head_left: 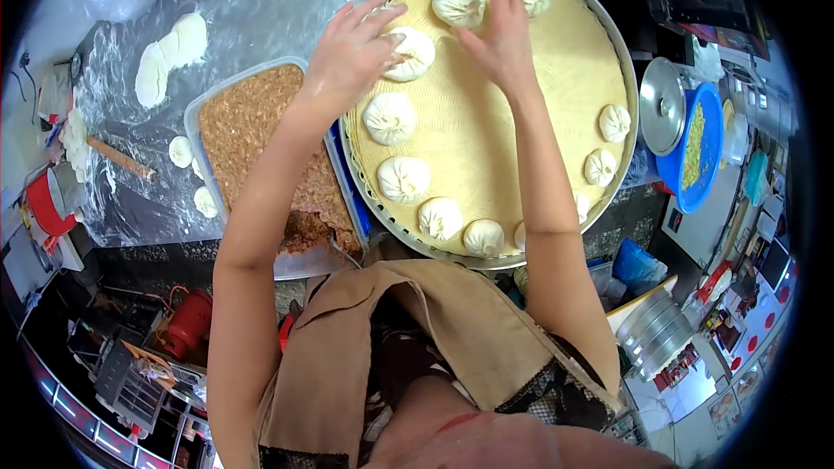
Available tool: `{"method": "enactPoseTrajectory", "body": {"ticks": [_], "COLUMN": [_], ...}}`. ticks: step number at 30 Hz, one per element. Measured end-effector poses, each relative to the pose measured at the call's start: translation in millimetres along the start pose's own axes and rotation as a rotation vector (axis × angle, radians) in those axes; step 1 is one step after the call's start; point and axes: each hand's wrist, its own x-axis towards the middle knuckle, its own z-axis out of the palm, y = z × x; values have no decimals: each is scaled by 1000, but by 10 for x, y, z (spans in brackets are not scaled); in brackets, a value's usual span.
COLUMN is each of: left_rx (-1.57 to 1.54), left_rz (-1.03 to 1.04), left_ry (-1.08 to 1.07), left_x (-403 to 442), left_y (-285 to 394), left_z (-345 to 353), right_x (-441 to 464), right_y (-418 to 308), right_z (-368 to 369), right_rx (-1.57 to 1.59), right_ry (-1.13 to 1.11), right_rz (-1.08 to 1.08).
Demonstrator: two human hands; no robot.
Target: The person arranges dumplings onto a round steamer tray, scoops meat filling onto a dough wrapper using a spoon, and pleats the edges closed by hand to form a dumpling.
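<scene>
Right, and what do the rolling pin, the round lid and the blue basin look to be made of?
Rolling pin: probably wood, dull, going by its brown, flour-dusted surface.
Round lid: metal, perhaps steel or aluminium, shiny, with silvery highlights.
Blue basin: likely plastic, smooth, given its even, bright colour.

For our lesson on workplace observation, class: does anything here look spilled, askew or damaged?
Flour is smeared unevenly across the metal table around the rolling pin; it looks messy, though probably just work dusting. Nothing else clearly stands out.
</scene>
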Motion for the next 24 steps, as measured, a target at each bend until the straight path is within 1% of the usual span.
{"method": "enactPoseTrajectory", "body": {"ticks": [1, 2, 3, 4, 6, 7, 9, 13, 16, 18, 19, 20, 21, 22, 23, 24], "left_rx": [-51, -50, -95, -140, -163, -186, -187, -192, -203, -235, -270, -271, -209, -147, -148, -178], "left_rz": [-59, -55, -105, -155, -185, -221, -247, -314, -313, -356, -393, -386, -382, -378, -373, -425], "left_ry": [27, 29, 59, 88, 102, 116, 118, 99, 137, 132, 128, 130, 121, 113, 120, 117], "left_x": [-14, -35, -59, -85, -154, -182, -238, -295, -344, -377, -385, -396, -416, -435, -472, -523], "left_y": [6, 9, 17, 23, 21, 18, 30, 50, 33, 43, 53, 58, 62, 61, 64, 69], "left_z": [-2, -13, -34, -51, -54, -53, -63, -67, -72, -110, -131, -148, -164, -181, -205, -232], "right_x": [62, 114, 169, 203, 263, 272, 271, 195, 221, 245, 233, 240, 272, 301, 315, 333], "right_y": [49, 89, 65, 48, 21, 17, 3, -48, -110, -63, -18, 44, 65, 108, 157, 208], "right_z": [64, 120, 131, 117, 83, 86, 102, 145, 23, -34, -33, -17, -46, -136, -268, -384], "right_rx": [17, 35, -13, -15, -79, -81, 73, 84, 0, -181, -183, -93, -6, -13, -39, -62], "right_ry": [-78, -157, -259, -254, -368, -365, -265, -293, -275, -442, -440, -469, -496, -487, -328, -170], "right_rz": [3, 4, 27, 28, 30, 31, 111, 126, 127, 15, 21, 26, 29, 26, 48, 67]}}
